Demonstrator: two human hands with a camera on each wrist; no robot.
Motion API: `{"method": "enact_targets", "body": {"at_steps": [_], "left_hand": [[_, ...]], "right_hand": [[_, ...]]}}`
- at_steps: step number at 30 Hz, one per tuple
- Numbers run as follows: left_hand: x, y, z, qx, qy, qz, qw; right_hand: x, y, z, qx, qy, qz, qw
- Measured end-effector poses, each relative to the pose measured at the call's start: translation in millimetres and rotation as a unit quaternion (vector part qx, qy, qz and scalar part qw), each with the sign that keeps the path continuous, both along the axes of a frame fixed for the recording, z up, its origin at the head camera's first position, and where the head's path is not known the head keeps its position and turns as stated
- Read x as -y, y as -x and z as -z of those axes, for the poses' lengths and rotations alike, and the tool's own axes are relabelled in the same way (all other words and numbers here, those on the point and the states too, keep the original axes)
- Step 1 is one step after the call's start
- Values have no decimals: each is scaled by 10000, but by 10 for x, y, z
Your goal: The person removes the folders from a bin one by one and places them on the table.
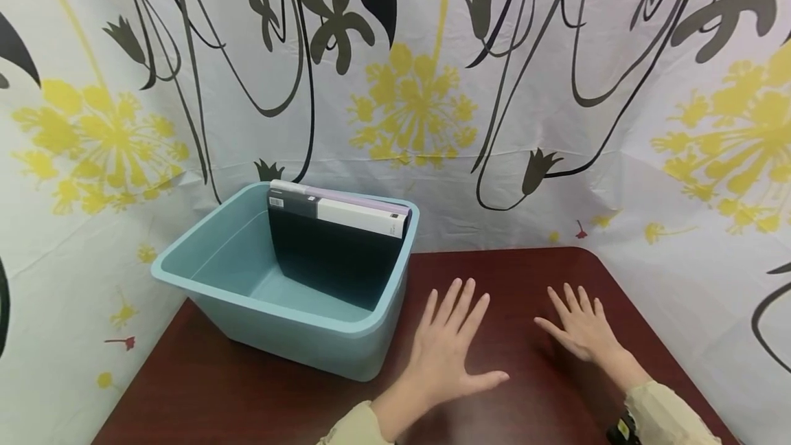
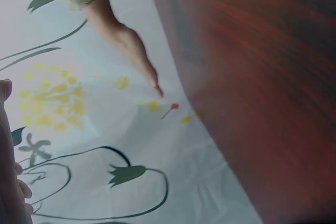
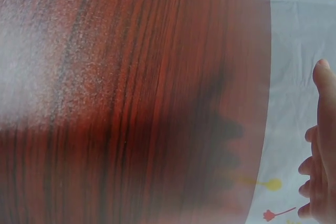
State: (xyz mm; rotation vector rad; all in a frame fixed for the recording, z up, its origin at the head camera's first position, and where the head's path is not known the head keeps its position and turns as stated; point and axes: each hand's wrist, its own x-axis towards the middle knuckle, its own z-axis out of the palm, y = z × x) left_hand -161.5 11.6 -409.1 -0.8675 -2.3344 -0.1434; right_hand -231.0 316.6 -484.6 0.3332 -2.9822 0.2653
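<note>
My left hand point(image 1: 443, 354) hovers over the table just right of the blue basin, fingers spread and thumb out to the right, holding nothing. Farther right, my right hand point(image 1: 581, 329) is also spread above the table, palm down, with its shadow on the wood below. The light blue plastic basin point(image 1: 296, 347) stands at the table's left. Inside it a black binder point(image 1: 334, 253) with a white and grey spine edge leans on its right part, and a lilac one point(image 1: 358, 198) shows behind it. In the right wrist view the right hand's fingers point(image 3: 325, 129) appear at the edge.
The dark red wood-grain table point(image 1: 507, 280) has a rounded far right corner. A white cloth point(image 1: 408, 218) with yellow and dark plant prints hangs close behind and beside it. A dark band with a yellow-faced device point(image 1: 624, 428) sits at the right wrist.
</note>
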Motion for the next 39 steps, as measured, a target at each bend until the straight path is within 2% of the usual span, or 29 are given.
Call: {"method": "enact_targets", "body": {"at_steps": [3,8,16,21,29,34,39], "left_hand": [[72,-28,-80,-346,-262,114,9990],[252,-40,-238,-687,-852,155,9939],[649,-82,-469,-745,-1644,-75,9835],[908,-94,-540,-921,-1926,-261,9766],[1414,12,-510,-1569,-2242,-181,9617],[1791,91,-428,-1848,-2032,-197,9613],[2130,137,-289,-1739,-1894,-468,9652]], "right_hand": [[-3,1,8,-30,17,-26,10000],[0,6,4,-21,18,-56,10000],[-11,-14,18,14,9,-45,10000],[-15,-12,18,15,24,-38,10000],[-9,28,0,-8,77,-96,9999],[-21,34,-6,-10,43,-96,9999],[-36,28,10,-31,47,-96,9999]]}}
